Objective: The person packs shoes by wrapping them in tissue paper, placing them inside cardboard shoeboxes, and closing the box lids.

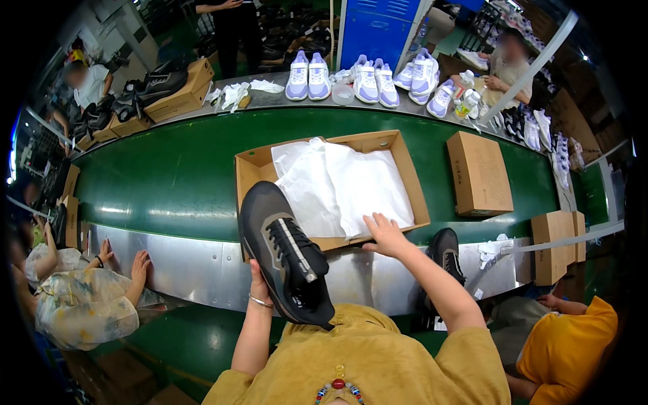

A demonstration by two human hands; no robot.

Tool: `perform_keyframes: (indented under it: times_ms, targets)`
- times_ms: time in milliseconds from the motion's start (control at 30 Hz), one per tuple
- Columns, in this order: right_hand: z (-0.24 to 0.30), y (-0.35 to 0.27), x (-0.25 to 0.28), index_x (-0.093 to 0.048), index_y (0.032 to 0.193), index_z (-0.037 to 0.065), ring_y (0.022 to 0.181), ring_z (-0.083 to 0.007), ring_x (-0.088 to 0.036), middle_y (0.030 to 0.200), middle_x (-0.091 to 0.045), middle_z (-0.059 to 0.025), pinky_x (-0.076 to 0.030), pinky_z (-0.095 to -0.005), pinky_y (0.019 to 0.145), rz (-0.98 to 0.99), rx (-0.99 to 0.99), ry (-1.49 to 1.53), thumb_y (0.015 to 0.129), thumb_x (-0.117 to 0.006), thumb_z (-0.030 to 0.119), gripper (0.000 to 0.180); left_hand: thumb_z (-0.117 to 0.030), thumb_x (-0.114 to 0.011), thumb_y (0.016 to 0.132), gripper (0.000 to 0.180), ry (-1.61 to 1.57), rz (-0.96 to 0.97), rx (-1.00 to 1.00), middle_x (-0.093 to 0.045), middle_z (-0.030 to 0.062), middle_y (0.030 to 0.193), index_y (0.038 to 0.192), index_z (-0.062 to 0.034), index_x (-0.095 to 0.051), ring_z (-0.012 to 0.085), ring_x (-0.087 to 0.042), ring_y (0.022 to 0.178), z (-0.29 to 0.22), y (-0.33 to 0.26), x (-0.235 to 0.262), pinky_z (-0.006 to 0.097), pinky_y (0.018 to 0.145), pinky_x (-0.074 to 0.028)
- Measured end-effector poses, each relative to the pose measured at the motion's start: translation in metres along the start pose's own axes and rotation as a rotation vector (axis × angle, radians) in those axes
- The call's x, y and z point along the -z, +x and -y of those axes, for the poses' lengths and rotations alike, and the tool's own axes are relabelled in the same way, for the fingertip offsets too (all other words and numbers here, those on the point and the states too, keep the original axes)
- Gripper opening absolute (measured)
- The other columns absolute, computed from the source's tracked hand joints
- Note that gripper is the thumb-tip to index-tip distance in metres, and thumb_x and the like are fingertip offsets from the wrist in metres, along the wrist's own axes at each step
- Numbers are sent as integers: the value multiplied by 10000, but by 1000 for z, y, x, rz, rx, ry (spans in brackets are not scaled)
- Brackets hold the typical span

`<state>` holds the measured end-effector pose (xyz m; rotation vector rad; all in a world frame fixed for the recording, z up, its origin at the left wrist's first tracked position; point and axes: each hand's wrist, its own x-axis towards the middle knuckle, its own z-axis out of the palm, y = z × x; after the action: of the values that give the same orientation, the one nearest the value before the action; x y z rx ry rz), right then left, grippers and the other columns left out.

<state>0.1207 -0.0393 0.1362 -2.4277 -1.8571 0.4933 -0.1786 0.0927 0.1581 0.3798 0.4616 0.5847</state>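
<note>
my left hand (259, 285) clasping dark, round-toed laced shoe (266, 212); my right hand (386, 236) empty, fingers spread, beside creased white paper (337, 182) in cardboard box (408, 172).

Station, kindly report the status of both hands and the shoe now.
Left hand holds dark shoe. Right hand empty, at near edge of open box. White paper lying inside box.

Lilac/wht sneakers (318, 77) noted on far ledge (268, 103), clear tub (343, 95) btwn two prs., blue cabinet (375, 34) behind.
</note>
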Motion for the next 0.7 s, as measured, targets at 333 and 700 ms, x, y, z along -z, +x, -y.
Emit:
perform_keyframes:
  times_ms: [333,700]
  targets:
    - [96,47,-45,-550,898,60,809,-301,-564,847,-576,-125,-432,-440,672,-175,40,258,780,-549,279,249,-585,-592,725,818,53,-105,-74,-469,93,1252,1298,-52,-353,242,-479,1113,-11,13,7,379,948,-410]
    - [85,42,-14,-534,673,5,693,-231,-489,795,-531,-103,-390,-325,619,-729,-80,759,759,-586,82,126,-568,-559,763,769,51,-49,42,-496,104,1228,1286,-35,-373,241,-500,1094,-5,44,3,366,930,-423]
